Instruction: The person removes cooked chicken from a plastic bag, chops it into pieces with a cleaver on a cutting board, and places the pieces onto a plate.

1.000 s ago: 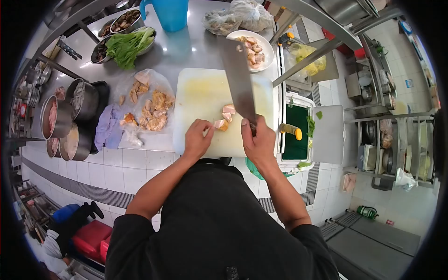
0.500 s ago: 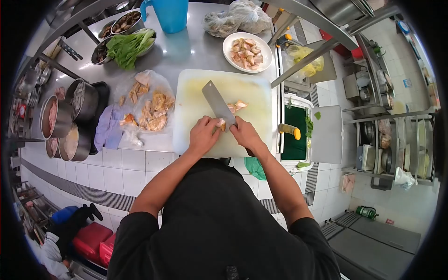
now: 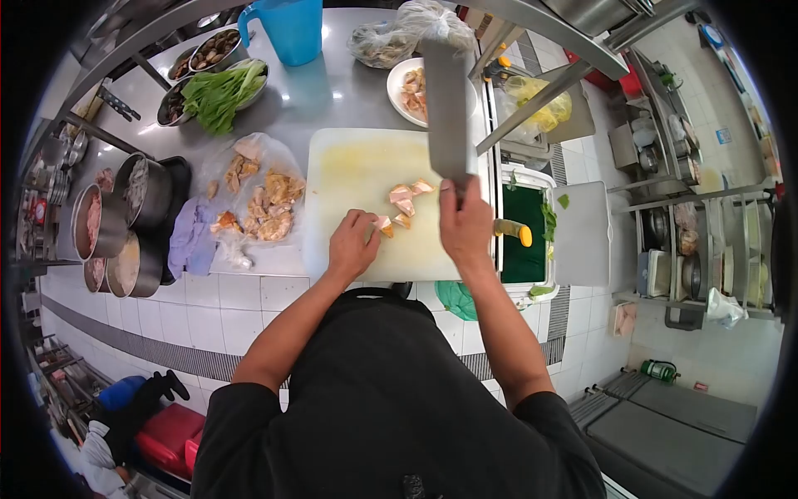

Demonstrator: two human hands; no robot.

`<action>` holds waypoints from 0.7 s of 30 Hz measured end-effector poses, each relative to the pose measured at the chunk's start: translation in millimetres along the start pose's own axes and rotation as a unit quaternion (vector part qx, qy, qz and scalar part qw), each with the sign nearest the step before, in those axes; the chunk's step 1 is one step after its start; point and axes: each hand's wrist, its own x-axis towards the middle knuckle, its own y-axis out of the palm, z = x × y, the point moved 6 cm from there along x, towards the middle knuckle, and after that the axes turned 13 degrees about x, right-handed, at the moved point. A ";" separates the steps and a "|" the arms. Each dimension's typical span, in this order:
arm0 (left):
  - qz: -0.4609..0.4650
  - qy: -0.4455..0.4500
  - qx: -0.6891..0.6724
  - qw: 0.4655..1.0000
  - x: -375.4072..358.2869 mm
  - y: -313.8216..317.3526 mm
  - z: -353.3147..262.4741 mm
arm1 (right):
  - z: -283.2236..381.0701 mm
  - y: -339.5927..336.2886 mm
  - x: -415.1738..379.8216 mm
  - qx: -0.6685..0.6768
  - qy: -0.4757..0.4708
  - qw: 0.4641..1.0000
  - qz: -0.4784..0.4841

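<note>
My right hand (image 3: pixel 465 223) is wrapped round the handle of a cleaver (image 3: pixel 447 108). Its broad blade is raised and hides part of the white plate (image 3: pixel 394 98) of cut meat. On the white cutting board (image 3: pixel 349 175), the curled fingers of my left hand (image 3: pixel 354 243) hold a small piece of chicken (image 3: pixel 384 225) at their tips. Several cut chicken pieces (image 3: pixel 401 200) lie just beyond it, between my two hands. Left of the board, larger chicken chunks (image 3: pixel 274 204) rest on a clear plastic bag (image 3: pixel 229 154).
A purple cloth (image 3: pixel 193 237) and metal pots (image 3: pixel 150 187) stand at the left. Leafy greens (image 3: pixel 223 93), a blue jug (image 3: pixel 289 33) and bagged food (image 3: pixel 382 43) are at the back. A green-lined bin (image 3: pixel 522 216) adjoins the table's right side. Shelf rails (image 3: pixel 540 104) cross overhead.
The cleaver has risen off the board with my right hand, which moved right. My left hand has shifted slightly left and lower, and more cut pieces show on the board.
</note>
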 end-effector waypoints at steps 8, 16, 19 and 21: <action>-0.018 0.090 0.061 0.994 -5.4 7.8 -13.8 | -105.8 77.8 -14.4 -0.129 0.131 0.954 0.237; 0.006 -0.022 -0.018 1.000 17.8 -0.4 8.8 | -112.0 29.7 -25.7 0.100 0.241 0.959 0.108; -0.019 0.090 0.026 0.995 23.8 -4.2 -2.2 | -102.0 24.1 -30.7 0.074 0.228 0.965 0.101; 0.026 0.060 0.025 0.998 24.3 0.5 -2.3 | -82.5 27.6 -32.0 0.016 0.155 0.979 0.131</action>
